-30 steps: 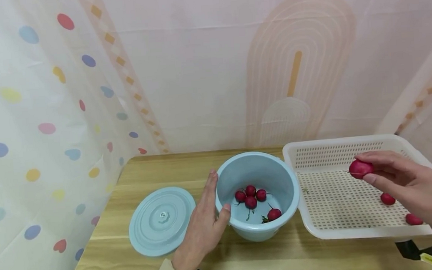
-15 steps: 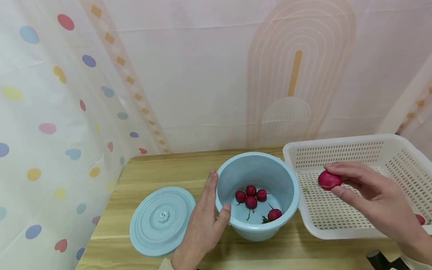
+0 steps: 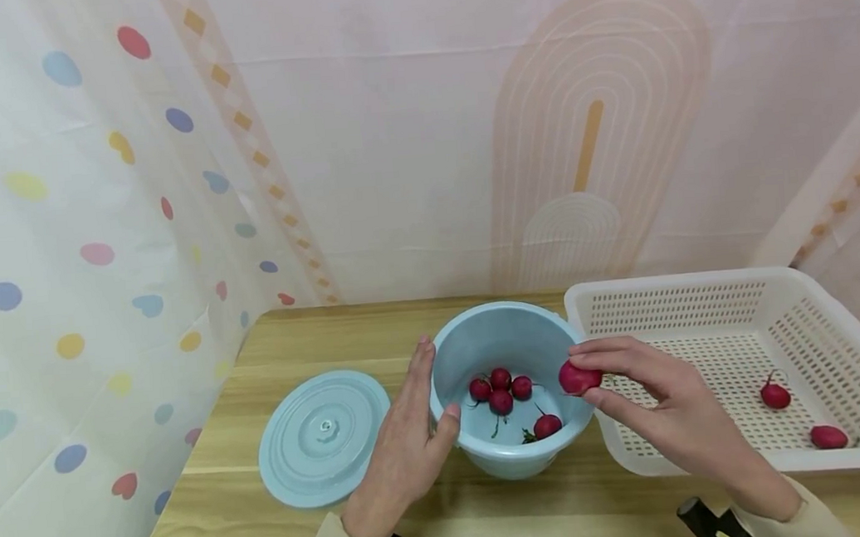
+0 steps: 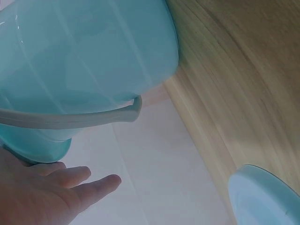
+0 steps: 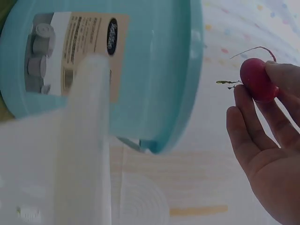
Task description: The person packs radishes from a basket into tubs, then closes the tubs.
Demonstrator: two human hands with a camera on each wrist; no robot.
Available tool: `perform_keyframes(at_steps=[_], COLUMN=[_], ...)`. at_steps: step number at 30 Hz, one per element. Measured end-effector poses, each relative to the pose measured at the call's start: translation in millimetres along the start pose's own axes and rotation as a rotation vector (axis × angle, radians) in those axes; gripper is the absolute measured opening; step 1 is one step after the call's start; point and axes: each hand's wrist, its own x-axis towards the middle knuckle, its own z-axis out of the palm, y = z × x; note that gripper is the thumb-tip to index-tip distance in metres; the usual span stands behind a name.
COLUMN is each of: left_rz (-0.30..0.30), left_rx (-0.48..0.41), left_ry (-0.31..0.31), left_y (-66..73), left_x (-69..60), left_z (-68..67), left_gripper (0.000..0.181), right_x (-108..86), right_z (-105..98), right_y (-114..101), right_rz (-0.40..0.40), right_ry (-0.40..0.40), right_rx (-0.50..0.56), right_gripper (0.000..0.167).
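Note:
A red radish (image 3: 579,377) with a thin root and a bit of green stem is pinched between the thumb and fingers of my right hand (image 3: 656,394), over the right rim of a light blue bucket (image 3: 514,464). Several radishes (image 3: 500,402) lie on the bucket's floor. My left hand (image 3: 405,445) rests against the bucket's left rim with its fingers straight. From the left wrist, the bucket's side, its grey handle (image 4: 70,121) and the outstretched fingers show. In the right wrist view the held radish (image 5: 258,79) is beside the bucket's rim.
To the right stands a white perforated basket (image 3: 705,349) holding two radishes (image 3: 829,437). A round light blue lid (image 3: 326,442) lies on the wooden table (image 3: 220,483) at the left. Behind is a patterned curtain (image 3: 393,163).
My right hand has carried the radish leftward from above the basket to the bucket's right rim. The left hand has stayed at the bucket.

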Motion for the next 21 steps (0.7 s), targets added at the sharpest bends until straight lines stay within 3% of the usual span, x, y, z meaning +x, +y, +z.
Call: perform_keyframes(at_steps=[10,16,21], left_rz=[-0.001,-0.005,0.004], left_rx=[0.002,0.004,-0.003], left_ry=[-0.006,-0.004,0.003], left_y=[0.7,-0.2,-1.0], left_x=[0.8,0.1,0.3], left_z=[0.4,0.0,0.4], left_gripper=[0.076,0.076,0.076], right_x=[9.0,14.0,16.1], right_z=[21.0,28.4,31.0], right_y=[6.9,8.3,11.2], right_rz=[-0.056,-0.116,-0.117], right_ry=[-0.07,-0.147,-0.213], right_rx=[-0.109,-0.191,-0.234], right_gripper=[0.05,0.05,0.046])
